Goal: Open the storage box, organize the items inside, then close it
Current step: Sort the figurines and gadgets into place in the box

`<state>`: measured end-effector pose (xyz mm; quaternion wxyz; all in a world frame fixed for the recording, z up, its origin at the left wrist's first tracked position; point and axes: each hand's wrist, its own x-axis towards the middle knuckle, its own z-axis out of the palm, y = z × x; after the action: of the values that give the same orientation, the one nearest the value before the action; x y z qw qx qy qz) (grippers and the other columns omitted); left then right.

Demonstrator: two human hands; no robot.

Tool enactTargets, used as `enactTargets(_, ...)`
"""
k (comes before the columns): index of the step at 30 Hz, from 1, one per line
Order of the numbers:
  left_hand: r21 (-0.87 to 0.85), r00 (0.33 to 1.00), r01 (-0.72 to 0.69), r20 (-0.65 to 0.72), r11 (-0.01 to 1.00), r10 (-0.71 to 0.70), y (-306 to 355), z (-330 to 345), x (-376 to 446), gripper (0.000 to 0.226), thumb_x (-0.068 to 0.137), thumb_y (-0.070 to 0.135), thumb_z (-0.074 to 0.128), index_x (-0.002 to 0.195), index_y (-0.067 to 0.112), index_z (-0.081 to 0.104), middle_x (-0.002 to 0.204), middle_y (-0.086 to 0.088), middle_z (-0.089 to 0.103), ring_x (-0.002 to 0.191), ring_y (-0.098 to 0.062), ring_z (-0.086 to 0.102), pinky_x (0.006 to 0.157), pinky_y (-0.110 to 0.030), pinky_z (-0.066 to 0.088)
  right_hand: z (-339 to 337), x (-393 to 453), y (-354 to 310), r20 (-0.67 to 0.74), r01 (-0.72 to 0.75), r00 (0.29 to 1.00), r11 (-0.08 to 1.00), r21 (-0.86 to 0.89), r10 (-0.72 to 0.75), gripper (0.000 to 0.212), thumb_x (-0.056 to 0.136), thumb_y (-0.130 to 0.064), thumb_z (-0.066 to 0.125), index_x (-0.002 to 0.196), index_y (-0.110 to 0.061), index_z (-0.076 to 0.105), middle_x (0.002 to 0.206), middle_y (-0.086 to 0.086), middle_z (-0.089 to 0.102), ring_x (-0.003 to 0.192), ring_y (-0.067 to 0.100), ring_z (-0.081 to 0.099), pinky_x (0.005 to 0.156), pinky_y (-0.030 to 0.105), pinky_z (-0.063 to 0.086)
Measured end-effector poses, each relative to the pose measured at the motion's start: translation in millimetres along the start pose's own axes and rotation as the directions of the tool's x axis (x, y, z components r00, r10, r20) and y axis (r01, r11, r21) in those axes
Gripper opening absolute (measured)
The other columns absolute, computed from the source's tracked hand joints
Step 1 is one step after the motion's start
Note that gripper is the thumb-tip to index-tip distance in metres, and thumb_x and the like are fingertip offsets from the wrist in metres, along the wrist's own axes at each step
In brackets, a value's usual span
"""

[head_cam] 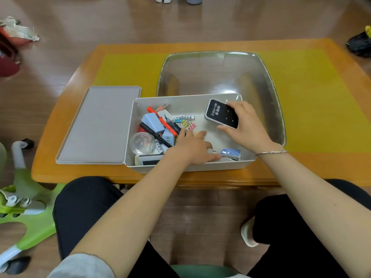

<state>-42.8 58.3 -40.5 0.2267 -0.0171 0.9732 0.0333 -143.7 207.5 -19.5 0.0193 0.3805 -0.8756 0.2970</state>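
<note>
- Head view looks down at a wooden table (60, 169), and on it stands the storage box (188, 167), open, with both hands reaching into it.
- Its grey lid (98, 125) lies flat on the table, touching the box on the side of the left hand.
- The right hand (247, 129) holds a dark flat device (221, 114) with a pale rim; thumb and fingers are curled around its edges, and it is tilted above the far corner of the box.
- The left hand (192, 147) lies palm down on the floor of the box, with fingers spread and rather straight; it grips nothing that I can see.
- The two hands are apart, the right one farther from the body than the left.
- Just beyond the left fingertips lie coloured binder clips (187, 123).
- To the left of the left hand there is a heap: a light blue charger (152, 122), an orange pen (160, 119), a black pen (154, 134) and a clear round jar (142, 143).
- Between the two wrists, near the front wall, lies a small blue dotted item (230, 154).
- Beyond the right hand stands a big transparent bin (267, 81) on a yellow mat (313, 97).
- A thin bracelet (271, 152) is on the right wrist.
</note>
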Motion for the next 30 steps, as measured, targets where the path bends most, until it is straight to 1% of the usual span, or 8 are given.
enactTargets(4,0.014,0.999,0.019,-0.031,1.0,-0.019,1.4,-1.6,-2.1,0.069,0.086,0.078,0.021,0.135,0.04,0.051,0.156,-0.001,0.024,0.14,-0.038,0.019,0.115,-0.056,0.002,-5.1,-0.5,0.9,0.078,0.133,0.991,0.927,-0.351,-0.112,0.067,0.069,-0.04,0.077,0.124,-0.011,0.053,0.113,0.009,0.056,0.103,0.029,0.051,0.089,0.037,0.036)
enactTargets(8,0.05,0.998,0.046,-0.042,0.998,-0.044,5.7,-4.9,-4.2,0.067,0.087,0.075,0.027,0.135,0.036,0.053,0.151,-0.002,0.031,0.136,-0.038,0.025,0.114,-0.057,0.008,-5.4,2.5,-1.4,0.14,0.155,0.985,0.853,-0.499,-0.098,0.056,0.071,-0.034,0.074,0.118,-0.011,0.056,0.11,0.009,0.056,0.099,0.028,0.05,0.084,0.036,0.036)
enactTargets(11,0.059,0.997,0.06,-0.045,0.996,-0.057,7.0,-5.9,-5.1,0.064,0.09,0.072,0.029,0.135,0.034,0.052,0.15,-0.003,0.032,0.136,-0.037,0.026,0.114,-0.056,0.012,-3.2,4.4,-1.7,0.214,0.184,0.974,0.819,-0.543,-0.077,0.048,0.072,-0.03,0.07,0.115,-0.013,0.055,0.11,0.008,0.054,0.102,0.028,0.05,0.087,0.035,0.036)
enactTargets(14,0.052,0.997,0.059,-0.054,0.997,-0.056,5.8,-5.2,-6.4,0.063,0.091,0.07,0.029,0.136,0.032,0.052,0.151,-0.001,0.03,0.137,-0.036,0.025,0.114,-0.056,0.014,1.2,4.2,-1.4,0.284,0.194,0.959,0.774,-0.603,-0.02,0.048,0.072,-0.037,0.069,0.113,-0.016,0.055,0.11,0.004,0.056,0.104,0.026,0.051,0.093,0.035,0.034)
enactTargets(17,0.023,0.994,0.053,-0.097,0.998,-0.051,3.8,-4.0,-7.3,0.064,0.091,0.068,0.03,0.136,0.026,0.049,0.15,-0.002,0.033,0.135,-0.035,0.028,0.113,-0.054,0.017,6.2,3.2,-2.1,0.311,0.152,0.949,0.781,-0.606,0.058,0.052,0.069,-0.046,0.072,0.111,-0.019,0.055,0.111,0.0,0.059,0.109,0.023,0.052,0.104,0.038,0.024)
enactTargets(22,-0.009,0.991,0.029,-0.133,1.0,-0.03,2.5,-1.7,-7.4,0.064,0.091,0.067,0.033,0.142,0.028,0.04,0.15,-0.003,0.034,0.136,-0.034,0.029,0.113,-0.055,0.017,7.2,-3.2,0.2,0.353,0.118,0.922,0.754,-0.646,0.158,0.049,0.078,-0.041,0.069,0.119,-0.021,0.054,0.119,0.0,0.059,0.123,0.022,0.044,0.114,0.047,0.01)
enactTargets(26,-0.005,0.993,0.012,-0.116,1.0,-0.012,1.4,-1.1,-5.3,0.064,0.092,0.066,0.03,0.147,0.033,0.033,0.153,-0.004,0.03,0.139,-0.034,0.023,0.114,-0.056,0.011,5.3,-7.9,-3.2,0.312,0.125,0.94,0.714,-0.688,0.137,0.021,0.084,-0.029,0.062,0.104,-0.024,0.063,0.102,-0.001,0.065,0.109,0.021,0.054,0.114,0.045,0.009)
enactTargets(30,0.026,0.997,-0.005,-0.072,1.0,0.007,1.5,-2.3,-3.1,0.064,0.092,0.068,0.028,0.149,0.038,0.027,0.156,-0.005,0.024,0.144,-0.034,0.013,0.114,-0.057,0.002,7.8,-11.2,-7.7,0.317,0.102,0.932,0.712,-0.695,0.176,0.019,0.086,-0.021,0.06,0.103,-0.027,0.064,0.1,-0.004,0.066,0.104,0.02,0.057,0.105,0.043,0.023)
